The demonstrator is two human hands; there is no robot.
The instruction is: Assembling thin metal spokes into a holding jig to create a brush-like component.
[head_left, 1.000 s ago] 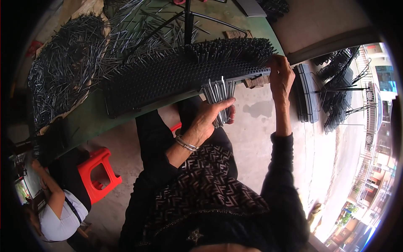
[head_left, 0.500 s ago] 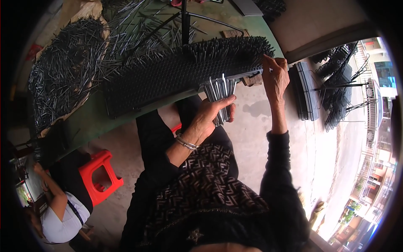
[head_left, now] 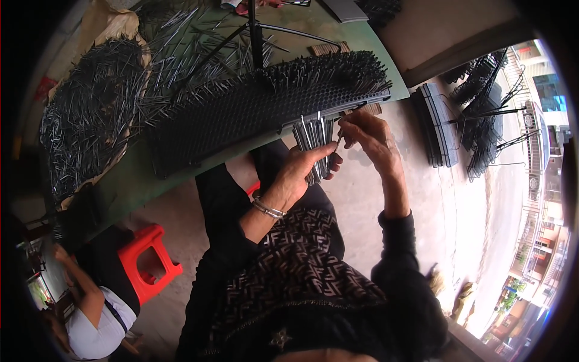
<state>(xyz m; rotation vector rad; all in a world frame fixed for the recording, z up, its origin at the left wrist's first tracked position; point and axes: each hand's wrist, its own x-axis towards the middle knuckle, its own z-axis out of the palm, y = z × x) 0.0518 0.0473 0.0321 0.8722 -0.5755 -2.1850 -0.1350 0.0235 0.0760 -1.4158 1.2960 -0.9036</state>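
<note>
Your left hand (head_left: pixel 294 174) is closed around a bundle of metal rods (head_left: pixel 312 140), with the thumb lying across the front and the upper ends spreading a little like a fan. The bundle is in front of your body, just off the near edge of the table (head_left: pixel 145 196). Your right hand (head_left: pixel 375 137) is pinching, between thumb and fingertips, one thin rod (head_left: pixel 338 143) at the right side of this bundle; whether the rod touches the bundle, I cannot tell. On your left wrist sits a silver bracelet (head_left: pixel 269 209). Beyond your hands, a long black perforated panel (head_left: pixel 223 123) lies along the table edge, and many dark rods stand upright in its farther right part. Behind the panel there is a black stand (head_left: pixel 257 45) with spread legs. Loose rods (head_left: pixel 175 57) are scattered at its left, and farther left a big heap of rods (head_left: pixel 90 114) lies on brown paper (head_left: pixel 108 23). Lower left, a red stool (head_left: pixel 148 265) is near a co-worker in a white top (head_left: pixel 99 323).
</note>
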